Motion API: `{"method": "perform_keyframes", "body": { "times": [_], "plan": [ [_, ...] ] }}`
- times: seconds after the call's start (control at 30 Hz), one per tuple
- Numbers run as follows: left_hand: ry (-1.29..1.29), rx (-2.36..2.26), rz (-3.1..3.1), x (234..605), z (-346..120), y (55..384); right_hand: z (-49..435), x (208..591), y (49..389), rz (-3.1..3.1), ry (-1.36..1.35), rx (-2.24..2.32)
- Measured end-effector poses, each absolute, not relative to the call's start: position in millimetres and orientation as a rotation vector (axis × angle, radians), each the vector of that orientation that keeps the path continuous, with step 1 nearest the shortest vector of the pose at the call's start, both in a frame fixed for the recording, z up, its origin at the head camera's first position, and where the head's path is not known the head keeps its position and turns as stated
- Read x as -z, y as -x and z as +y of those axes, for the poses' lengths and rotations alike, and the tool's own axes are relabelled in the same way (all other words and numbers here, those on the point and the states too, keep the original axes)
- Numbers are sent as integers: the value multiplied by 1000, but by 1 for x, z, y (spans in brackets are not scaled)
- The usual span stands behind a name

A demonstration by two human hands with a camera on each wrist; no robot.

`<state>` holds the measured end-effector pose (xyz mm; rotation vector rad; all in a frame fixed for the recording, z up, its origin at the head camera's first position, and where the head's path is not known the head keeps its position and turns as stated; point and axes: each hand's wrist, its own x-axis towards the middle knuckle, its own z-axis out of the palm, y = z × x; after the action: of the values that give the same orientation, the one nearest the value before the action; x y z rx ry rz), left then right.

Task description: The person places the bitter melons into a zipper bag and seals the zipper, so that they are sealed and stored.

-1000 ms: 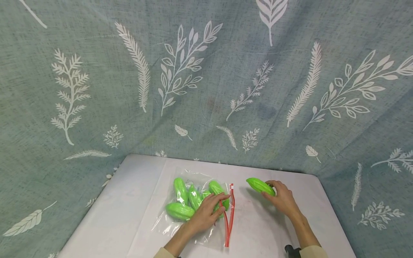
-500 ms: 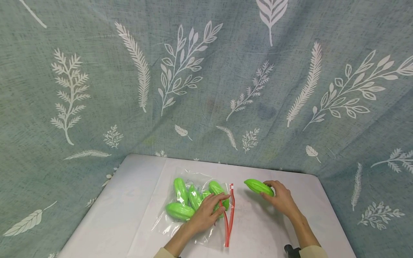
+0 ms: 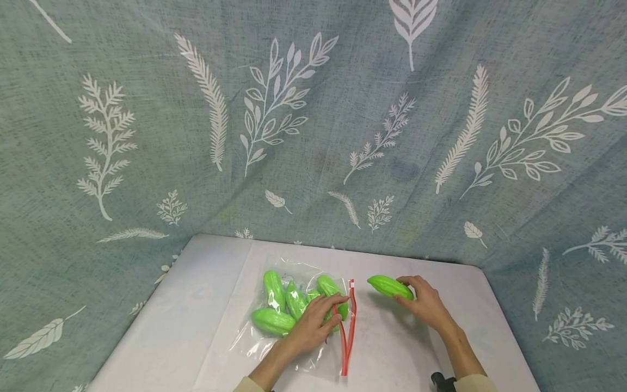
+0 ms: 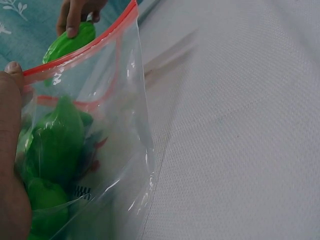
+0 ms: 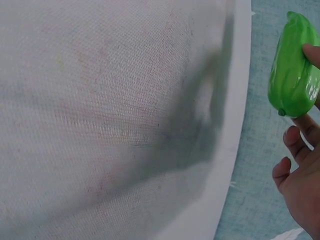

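A clear zip bag [image 3: 313,365] with a red zip edge [image 3: 350,332] lies on the table, its mouth facing right. Several bright green, ribbed toy gourds [image 3: 272,321] are inside it. My left hand [image 3: 313,324] holds the bag at the mouth; in the left wrist view a fingertip [image 4: 14,67] sits at the red edge, which stands apart from the other side. To the right, my right hand [image 3: 428,302] grips one more green toy gourd [image 3: 387,284] by its near end, above the table. In the right wrist view this gourd [image 5: 292,70] shows its pointed tip, with the thumb on its side.
A white cloth covers the table [image 3: 206,305]. Behind it and along both sides hangs a blue-green curtain [image 3: 313,136] with white leaf prints. A dark strap or device [image 3: 443,381] shows at the right wrist.
My right hand has moved slightly left and nearer to me with the green toy gourd, closer to the bag's mouth. The left hand and the bag have stayed in place.
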<state>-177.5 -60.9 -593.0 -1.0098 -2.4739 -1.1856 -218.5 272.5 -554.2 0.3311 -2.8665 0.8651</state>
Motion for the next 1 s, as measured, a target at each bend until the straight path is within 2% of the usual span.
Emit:
{"method": "perform_keyframes", "body": {
  "times": [1.0],
  "plan": [
    [1008, 1177, -2485, 593, -62, 178, 270, 550, 215, -2970, -389, -973]
  ]
}}
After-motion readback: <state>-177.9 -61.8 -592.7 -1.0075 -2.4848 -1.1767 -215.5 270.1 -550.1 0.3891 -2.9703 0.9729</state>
